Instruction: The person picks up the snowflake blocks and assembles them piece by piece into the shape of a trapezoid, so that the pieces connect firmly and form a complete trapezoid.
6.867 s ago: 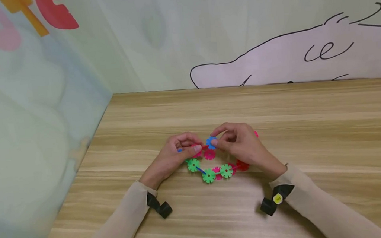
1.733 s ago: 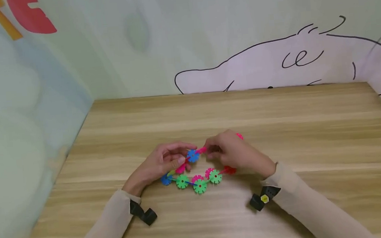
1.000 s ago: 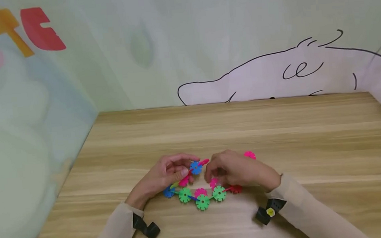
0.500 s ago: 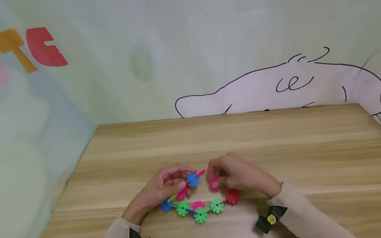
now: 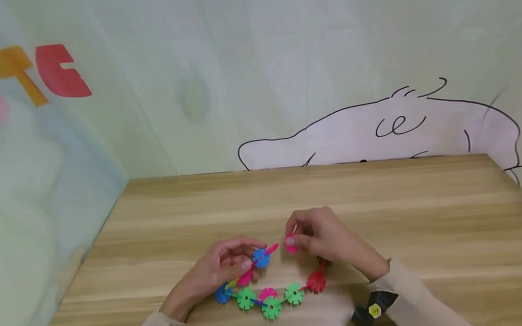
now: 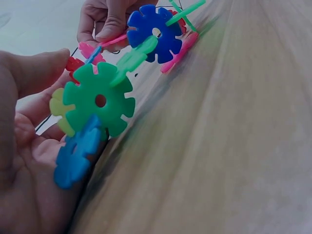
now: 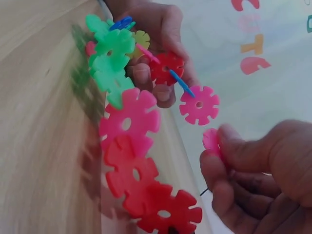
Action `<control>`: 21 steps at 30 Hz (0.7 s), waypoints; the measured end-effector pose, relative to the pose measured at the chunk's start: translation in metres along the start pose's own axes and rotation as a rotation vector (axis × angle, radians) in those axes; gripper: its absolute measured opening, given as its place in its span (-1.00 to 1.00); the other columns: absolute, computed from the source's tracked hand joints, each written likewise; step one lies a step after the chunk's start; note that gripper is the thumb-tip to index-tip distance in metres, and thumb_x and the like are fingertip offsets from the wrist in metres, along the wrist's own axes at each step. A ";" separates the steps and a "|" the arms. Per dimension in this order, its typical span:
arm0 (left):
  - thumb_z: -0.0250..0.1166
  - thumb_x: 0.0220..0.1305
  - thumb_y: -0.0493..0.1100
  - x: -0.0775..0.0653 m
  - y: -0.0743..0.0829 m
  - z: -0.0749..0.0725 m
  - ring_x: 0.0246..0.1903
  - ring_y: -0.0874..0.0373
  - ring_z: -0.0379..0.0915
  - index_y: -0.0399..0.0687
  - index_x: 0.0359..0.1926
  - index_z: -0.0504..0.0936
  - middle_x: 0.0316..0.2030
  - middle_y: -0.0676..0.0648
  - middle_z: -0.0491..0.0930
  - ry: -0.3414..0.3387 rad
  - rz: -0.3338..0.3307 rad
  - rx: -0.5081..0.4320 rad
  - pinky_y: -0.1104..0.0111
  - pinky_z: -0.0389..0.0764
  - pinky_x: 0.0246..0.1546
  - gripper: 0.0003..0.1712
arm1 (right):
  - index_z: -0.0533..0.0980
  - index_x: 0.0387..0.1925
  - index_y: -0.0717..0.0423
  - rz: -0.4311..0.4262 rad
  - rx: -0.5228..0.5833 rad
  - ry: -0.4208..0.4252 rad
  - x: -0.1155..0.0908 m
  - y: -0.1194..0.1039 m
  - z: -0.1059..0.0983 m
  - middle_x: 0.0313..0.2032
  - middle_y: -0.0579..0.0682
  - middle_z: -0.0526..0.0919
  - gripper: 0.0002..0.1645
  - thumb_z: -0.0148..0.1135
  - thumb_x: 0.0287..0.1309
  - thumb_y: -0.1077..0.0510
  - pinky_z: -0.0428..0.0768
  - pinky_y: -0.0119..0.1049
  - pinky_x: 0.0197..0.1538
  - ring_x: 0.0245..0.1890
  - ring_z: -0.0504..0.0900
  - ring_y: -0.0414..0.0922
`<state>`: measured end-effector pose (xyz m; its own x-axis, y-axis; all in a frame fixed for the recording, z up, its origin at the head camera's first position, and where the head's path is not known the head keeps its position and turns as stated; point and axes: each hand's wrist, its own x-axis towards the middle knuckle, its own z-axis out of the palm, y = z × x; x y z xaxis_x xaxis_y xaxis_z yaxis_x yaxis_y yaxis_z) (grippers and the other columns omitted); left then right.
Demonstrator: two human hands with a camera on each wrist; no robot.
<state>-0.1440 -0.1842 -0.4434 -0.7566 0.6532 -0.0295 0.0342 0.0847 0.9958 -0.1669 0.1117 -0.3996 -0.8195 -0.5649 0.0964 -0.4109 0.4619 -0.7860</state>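
Note:
A curved chain of notched plastic snowflake discs lies in front of me, with green discs (image 5: 271,308) in its near stretch. My left hand (image 5: 225,268) grips its raised left end between thumb and fingers, around a red disc (image 7: 166,69). Beyond those fingertips come a blue disc (image 5: 261,258) and, at the very tip, a pink disc (image 7: 199,105). My right hand (image 5: 328,234) pinches a separate pink disc (image 7: 211,139) between thumb and forefinger, a small gap from that tip. Red discs (image 7: 168,212) form the chain's other end, partly beneath my right hand in the head view.
The wood-grain table (image 5: 177,205) runs back to a printed wall (image 5: 254,81) with a cartoon outline. Another printed wall (image 5: 29,201) borders the table's left side. A black wrist camera (image 5: 363,318) sits at my right cuff.
My right hand has left the pink disc now joined beyond the blue one, picked up another pink disc from the table and raised it toward the tip. The head view has tilted upward.

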 end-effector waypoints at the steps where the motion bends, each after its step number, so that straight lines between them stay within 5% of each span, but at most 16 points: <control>1: 0.19 0.61 -0.22 0.000 0.000 0.000 -0.15 0.15 0.75 -0.26 0.39 0.54 0.05 -0.24 0.65 0.000 -0.002 -0.008 0.39 0.74 0.05 -0.57 | 0.70 -0.24 0.06 0.005 0.018 0.012 0.001 -0.001 0.000 -0.49 -0.07 0.77 -0.94 0.44 0.35 0.27 0.60 -0.44 -0.44 -0.57 0.61 -0.32; 9: 0.18 0.62 -0.20 0.002 0.002 -0.002 -0.13 0.14 0.75 -0.24 0.41 0.53 0.09 -0.24 0.65 0.000 -0.030 -0.008 0.38 0.75 0.06 -0.55 | 0.70 -0.10 0.21 0.052 0.141 -0.002 0.002 -0.003 -0.003 -0.32 0.08 0.83 -0.87 0.36 0.37 0.38 0.81 -0.29 -0.29 -0.42 0.82 -0.06; 21: 0.22 0.60 -0.16 0.004 0.002 -0.002 -0.01 0.11 0.70 -0.14 0.41 0.56 0.16 -0.22 0.65 0.016 -0.050 0.029 0.40 0.71 0.11 -0.55 | 0.74 -0.07 0.22 0.082 0.186 -0.030 0.002 -0.001 0.002 -0.33 0.05 0.81 -0.85 0.32 0.41 0.35 0.79 -0.31 -0.29 -0.42 0.81 -0.08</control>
<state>-0.1479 -0.1828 -0.4412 -0.7679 0.6358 -0.0781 0.0147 0.1393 0.9901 -0.1675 0.1086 -0.3997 -0.8337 -0.5521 0.0119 -0.2604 0.3740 -0.8901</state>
